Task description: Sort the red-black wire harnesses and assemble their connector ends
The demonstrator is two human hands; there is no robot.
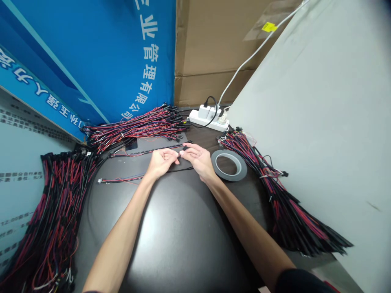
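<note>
Over the dark table [177,236], my left hand [161,162] and my right hand [198,159] meet with fingertips nearly touching. Both are closed in a pinch. A small black connector [185,148] shows at my right fingertips; what my left fingertips pinch is too small to make out. One red and black wire harness [134,154] runs behind my hands. Another harness [122,179], with a white plug at its left end, lies nearer and passes beneath them. A roll of grey tape [242,167] lies flat just right of my right hand.
Bundled wire harnesses lie at the back [137,128], at the left [61,203] and at the right [275,191]. A white power strip [207,120] with plugs sits behind the tape. Blue panel [122,53], cardboard [214,49] and a pale panel [320,114] enclose the table.
</note>
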